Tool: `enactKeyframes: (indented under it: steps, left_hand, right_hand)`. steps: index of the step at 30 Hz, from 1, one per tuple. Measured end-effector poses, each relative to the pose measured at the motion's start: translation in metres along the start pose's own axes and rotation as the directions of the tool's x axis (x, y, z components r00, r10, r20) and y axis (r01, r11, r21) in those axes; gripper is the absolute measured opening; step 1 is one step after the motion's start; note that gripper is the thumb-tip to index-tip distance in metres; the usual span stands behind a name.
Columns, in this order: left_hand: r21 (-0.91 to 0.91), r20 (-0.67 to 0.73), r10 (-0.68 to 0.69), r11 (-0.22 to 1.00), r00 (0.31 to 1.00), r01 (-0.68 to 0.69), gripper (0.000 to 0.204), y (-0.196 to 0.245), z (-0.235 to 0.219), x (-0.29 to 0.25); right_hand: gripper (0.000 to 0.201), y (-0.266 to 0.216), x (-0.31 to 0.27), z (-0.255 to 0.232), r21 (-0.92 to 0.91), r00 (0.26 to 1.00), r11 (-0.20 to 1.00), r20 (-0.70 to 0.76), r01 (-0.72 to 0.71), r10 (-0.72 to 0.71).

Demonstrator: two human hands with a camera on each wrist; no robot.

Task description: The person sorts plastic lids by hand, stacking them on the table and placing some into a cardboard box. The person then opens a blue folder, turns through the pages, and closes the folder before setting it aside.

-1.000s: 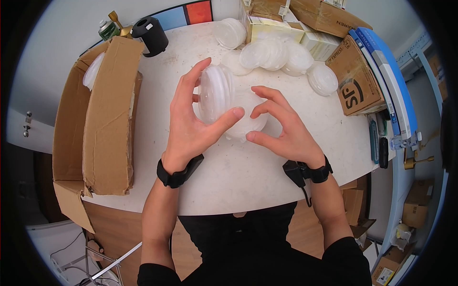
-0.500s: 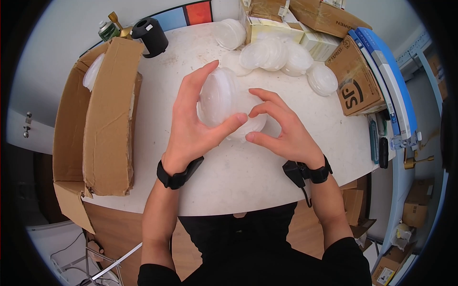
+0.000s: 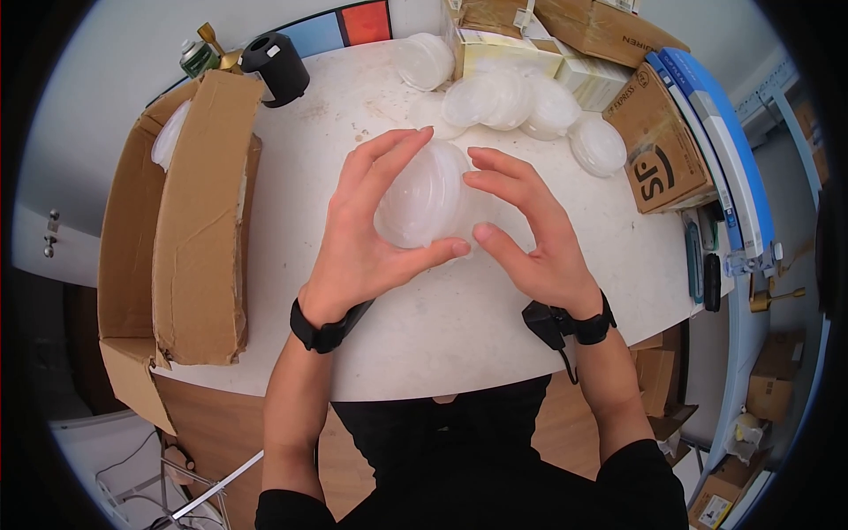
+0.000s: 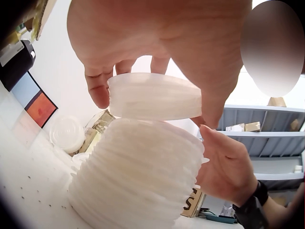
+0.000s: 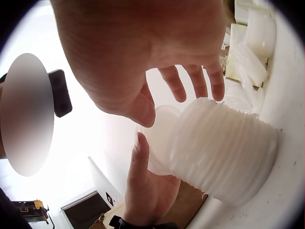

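Translucent round plastic lids (image 3: 422, 196) are gripped between the thumb and fingers of the left hand (image 3: 358, 231). In the left wrist view this thick piece (image 4: 155, 98) sits level just over a tall ribbed stack (image 4: 133, 176) of similar pieces, its underside close to or on the top. From the right wrist side, the stack (image 5: 226, 150) stands on the table. The right hand (image 3: 539, 231) is beside the stack's upper right, fingers spread and gently bent, thumb apart. Whether its fingertips touch the stack is unclear.
A long open cardboard box (image 3: 201, 221) stands at the left, a black cylinder (image 3: 276, 71) behind it. More round plastic pieces (image 3: 499, 99) lie at the back of the white table (image 3: 300, 265). Cartons (image 3: 667, 146) and blue-edged folders (image 3: 707, 132) line the right.
The left hand has moved slightly right and nearer the body, tilting the lids flatter over the stack. The right hand's fingers and thumb have shifted up and spread a little.
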State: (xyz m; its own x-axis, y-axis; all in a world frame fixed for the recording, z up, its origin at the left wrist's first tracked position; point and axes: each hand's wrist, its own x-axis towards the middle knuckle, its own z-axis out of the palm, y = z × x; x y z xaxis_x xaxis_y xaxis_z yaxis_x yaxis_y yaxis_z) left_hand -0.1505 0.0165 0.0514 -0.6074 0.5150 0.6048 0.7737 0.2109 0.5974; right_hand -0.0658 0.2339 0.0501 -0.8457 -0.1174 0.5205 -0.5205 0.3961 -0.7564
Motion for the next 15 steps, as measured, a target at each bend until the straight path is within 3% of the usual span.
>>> enactKeyframes:
  steps: [15]
  left_hand:
    - [-0.138, -0.024, -0.068, 0.988, 0.997, 0.064, 0.093, 0.0015, -0.0018, 0.0002]
  right_hand:
    - [0.032, -0.0009, -0.0010, -0.0025, 0.003, 0.995, 0.996, -0.024, -0.093, 0.093]
